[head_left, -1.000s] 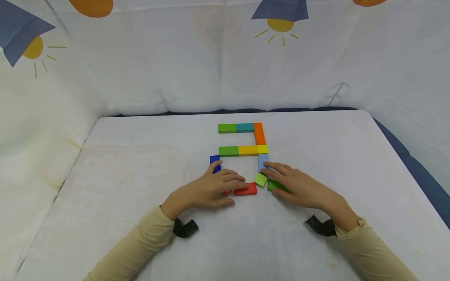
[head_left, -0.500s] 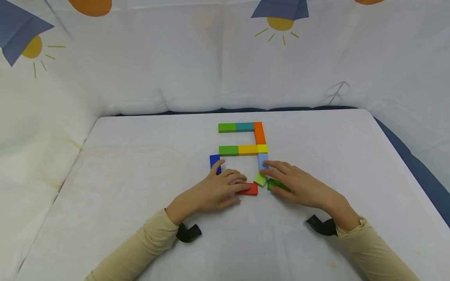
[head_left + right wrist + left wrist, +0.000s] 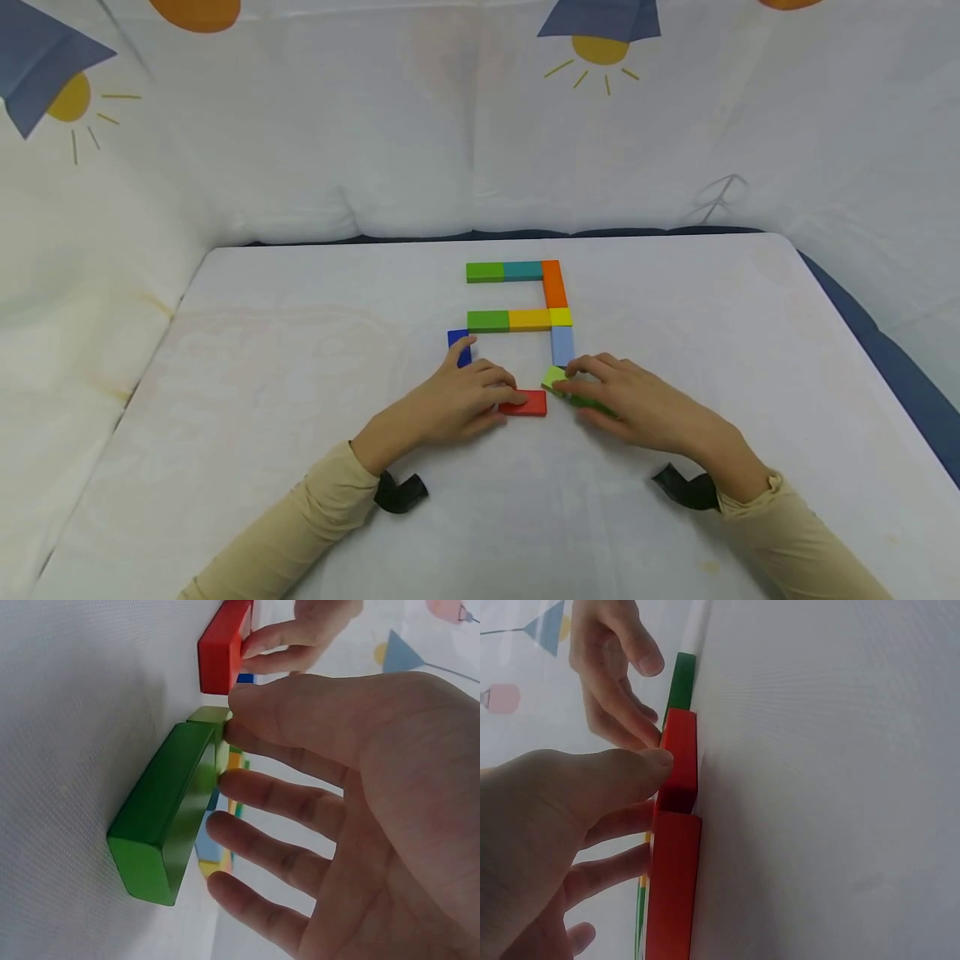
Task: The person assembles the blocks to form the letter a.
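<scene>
My left hand [image 3: 450, 404] rests a fingertip on a red block [image 3: 528, 404], with its thumb at the near edge. Beneath that hand lies a second red block [image 3: 673, 885], hidden in the head view; its little finger is at a dark blue block [image 3: 457, 338]. One finger of my right hand [image 3: 648, 408] touches a tilted light green square block [image 3: 552, 377], and its other fingers arch above the table. Partly covered by this hand, a longer green block [image 3: 161, 780] meets the light green one at an angle. Some space separates the light green block from the red one.
A light blue block [image 3: 562, 346] runs up to a yellow square [image 3: 560, 317]. Left of it are an orange-yellow block [image 3: 528, 320] and a green one. Behind stand an orange block [image 3: 554, 284] and a teal block [image 3: 522, 271]. A white cloth hangs behind the table [image 3: 300, 333].
My right hand's fingers have come off the light blue block and drawn down to the light green square, which has shifted slightly. My left hand nudged the red block right, then a little back left.
</scene>
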`<action>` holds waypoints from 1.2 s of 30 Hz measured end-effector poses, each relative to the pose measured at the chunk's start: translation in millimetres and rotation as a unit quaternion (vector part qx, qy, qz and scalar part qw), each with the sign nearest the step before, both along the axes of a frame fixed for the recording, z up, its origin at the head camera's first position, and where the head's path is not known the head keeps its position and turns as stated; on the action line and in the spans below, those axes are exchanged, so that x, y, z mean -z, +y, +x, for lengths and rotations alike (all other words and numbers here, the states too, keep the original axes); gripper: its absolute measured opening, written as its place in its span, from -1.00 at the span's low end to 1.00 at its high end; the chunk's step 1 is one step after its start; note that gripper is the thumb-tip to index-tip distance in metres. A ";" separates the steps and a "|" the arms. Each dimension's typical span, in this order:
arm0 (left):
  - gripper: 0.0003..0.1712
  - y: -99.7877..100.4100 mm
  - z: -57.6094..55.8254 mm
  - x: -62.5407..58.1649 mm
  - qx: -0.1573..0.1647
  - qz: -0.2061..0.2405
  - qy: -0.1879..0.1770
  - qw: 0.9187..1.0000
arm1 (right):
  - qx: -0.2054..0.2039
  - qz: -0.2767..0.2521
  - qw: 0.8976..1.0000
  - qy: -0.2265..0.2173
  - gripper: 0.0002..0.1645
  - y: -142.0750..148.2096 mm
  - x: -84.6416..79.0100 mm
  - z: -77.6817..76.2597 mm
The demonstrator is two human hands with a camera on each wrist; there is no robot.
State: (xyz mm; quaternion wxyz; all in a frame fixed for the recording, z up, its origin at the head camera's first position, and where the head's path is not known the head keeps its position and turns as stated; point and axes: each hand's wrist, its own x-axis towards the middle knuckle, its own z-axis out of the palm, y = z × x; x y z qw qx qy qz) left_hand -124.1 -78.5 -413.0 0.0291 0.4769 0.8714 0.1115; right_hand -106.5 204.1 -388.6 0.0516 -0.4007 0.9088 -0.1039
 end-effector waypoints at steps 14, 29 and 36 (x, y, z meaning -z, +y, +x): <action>-0.66 -1.9 -0.6 -0.6 0.000 0.008 -0.005 1.000 | 0.001 0.003 1.000 -0.012 -0.45 -1.1 2.3 2.3; -0.66 0.0 -0.1 2.2 -0.002 0.020 0.019 1.000 | -0.023 0.006 0.999 -0.033 -0.43 -5.5 3.0 4.6; -0.66 -0.5 0.4 2.5 -0.002 0.021 0.023 1.000 | -0.028 0.002 0.999 -0.046 -0.42 -6.3 2.1 5.8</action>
